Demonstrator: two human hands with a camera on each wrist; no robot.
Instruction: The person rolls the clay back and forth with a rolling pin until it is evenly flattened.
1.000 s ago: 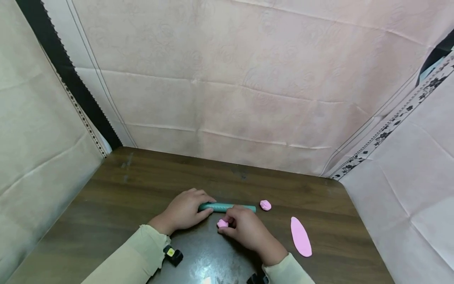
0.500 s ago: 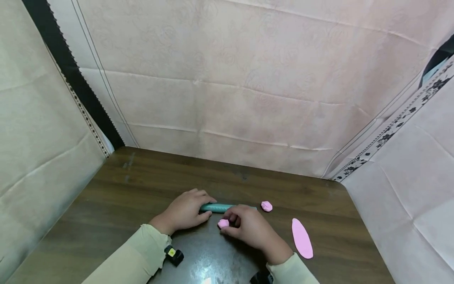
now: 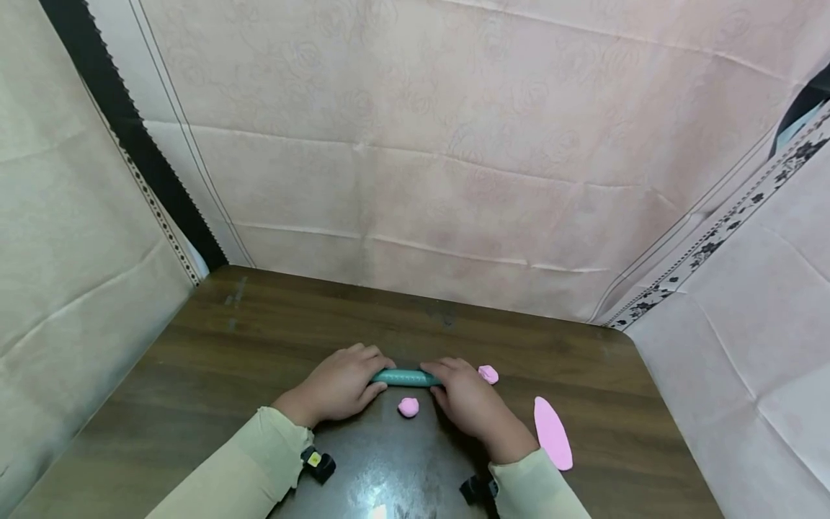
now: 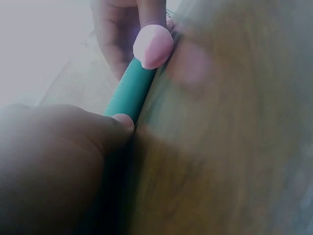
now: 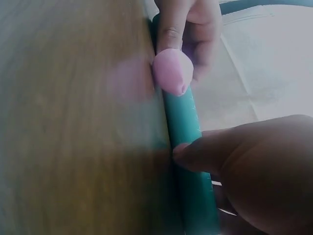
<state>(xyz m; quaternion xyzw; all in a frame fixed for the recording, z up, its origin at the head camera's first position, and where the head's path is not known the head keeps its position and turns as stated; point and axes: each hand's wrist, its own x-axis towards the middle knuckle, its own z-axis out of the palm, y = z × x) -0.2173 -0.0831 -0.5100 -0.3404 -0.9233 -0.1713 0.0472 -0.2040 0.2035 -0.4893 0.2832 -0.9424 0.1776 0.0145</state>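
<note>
A green rolling pin [image 3: 407, 378], a plain straight rod, lies crosswise on the table in front of me. My left hand [image 3: 342, 382] grips its left end, thumb on the near side and fingers over the far side. At the other end my right hand [image 3: 468, 402] holds it in the same way, covering that tip. Just on the near side of the rod, between the two hands, sits a small pink lump of clay [image 3: 408, 407]. Both wrist views show this pink lump [image 4: 153, 47] close beside the rod, with the opposite hand's thumb behind it.
A second pink clay lump [image 3: 488, 374] lies just past the right hand. Farther right is a flat, long oval pink piece [image 3: 552, 434], partly behind the right forearm. The brown wooden table [image 3: 259, 346] is enclosed by pale cloth walls [image 3: 415, 180].
My right hand has let go of the near pink clay lump, leaving it on the table. It has moved up and right and taken hold of the rolling pin's right end. The left hand stays put.
</note>
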